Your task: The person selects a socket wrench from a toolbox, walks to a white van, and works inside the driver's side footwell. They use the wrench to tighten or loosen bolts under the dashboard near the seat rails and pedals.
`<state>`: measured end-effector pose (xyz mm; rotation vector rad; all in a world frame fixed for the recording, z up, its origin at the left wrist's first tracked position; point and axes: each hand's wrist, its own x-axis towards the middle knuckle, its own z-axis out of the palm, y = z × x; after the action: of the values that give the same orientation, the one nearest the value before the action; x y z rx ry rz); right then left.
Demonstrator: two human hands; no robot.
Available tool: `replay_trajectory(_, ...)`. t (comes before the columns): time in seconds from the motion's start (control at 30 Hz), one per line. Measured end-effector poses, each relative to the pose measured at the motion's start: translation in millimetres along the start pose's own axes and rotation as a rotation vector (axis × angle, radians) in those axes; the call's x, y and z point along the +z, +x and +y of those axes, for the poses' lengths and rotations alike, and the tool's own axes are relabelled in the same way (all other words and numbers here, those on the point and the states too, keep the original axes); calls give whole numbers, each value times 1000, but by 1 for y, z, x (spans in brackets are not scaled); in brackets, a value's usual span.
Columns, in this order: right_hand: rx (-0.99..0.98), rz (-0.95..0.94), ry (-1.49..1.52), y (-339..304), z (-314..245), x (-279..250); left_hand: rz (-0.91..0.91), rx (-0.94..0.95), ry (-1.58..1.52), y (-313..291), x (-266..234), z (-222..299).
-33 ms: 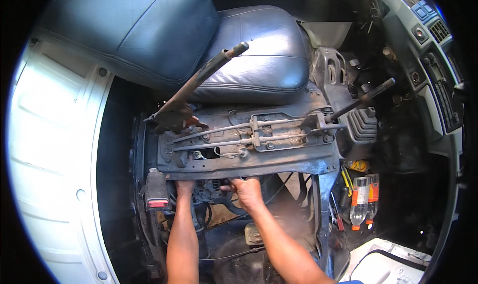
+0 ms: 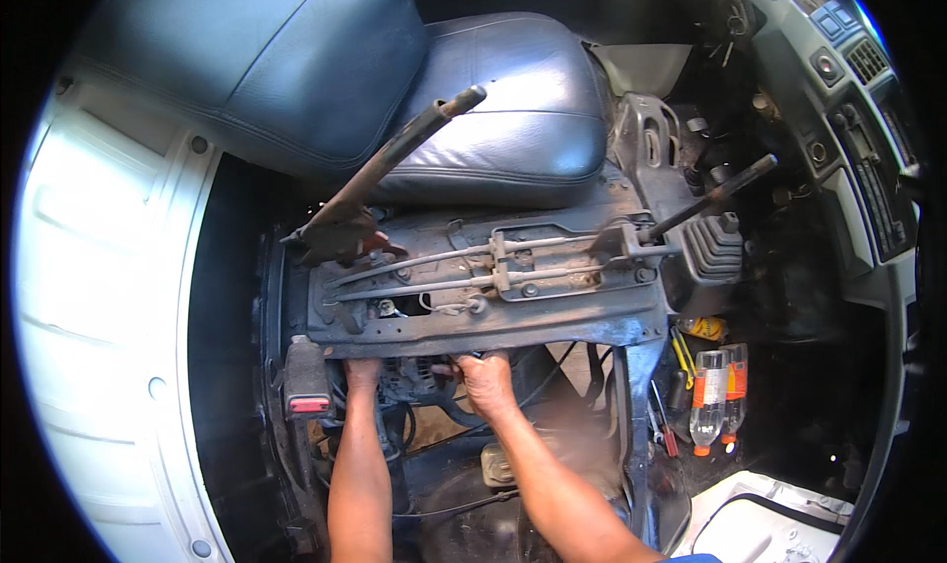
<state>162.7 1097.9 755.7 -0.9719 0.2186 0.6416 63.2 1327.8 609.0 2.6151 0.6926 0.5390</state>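
My left hand (image 2: 362,372) reaches up under the lower edge of a dirty metal panel (image 2: 493,338), and its fingers are hidden there. To its right, my right hand (image 2: 486,379) is closed just below the same edge, fingers curled. Something dark shows at its top, but I cannot make out what it grips. Between the hands sits a finned, dark metal engine part (image 2: 409,374), partly in shadow. A small bright metal fitting (image 2: 389,308) shows through an opening in the panel above my left hand.
A parking brake lever (image 2: 395,158) and gear lever (image 2: 725,193) rise from the panel. Beyond is a black seat (image 2: 503,109). A seat-belt buckle (image 2: 309,375) stands left. Plastic bottles (image 2: 707,405), yellow-handled pliers (image 2: 683,356) and a red-handled screwdriver (image 2: 670,440) lie right.
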Motion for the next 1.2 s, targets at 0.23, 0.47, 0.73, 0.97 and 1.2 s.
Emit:
replay_trajectory(0.23, -235, 87, -223, -17, 37, -24, -46, -30, 5, 7, 2, -2)
replay_trajectory(0.47, -466, 223, 82, 52, 28, -32, -128, 5, 203, 5, -3, 4)
replay_trajectory(0.73, -120, 105, -209, -49, 45, -8, -239, -65, 204, 3, 7, -9)
replay_trajectory(0.97, 122, 10, -61, -77, 81, 41, -102, -142, -86, -3, 17, -37)
replay_trajectory(1.2, -267, 162, 233, 40, 37, -34, -126, -84, -35, 2, 5, -8)
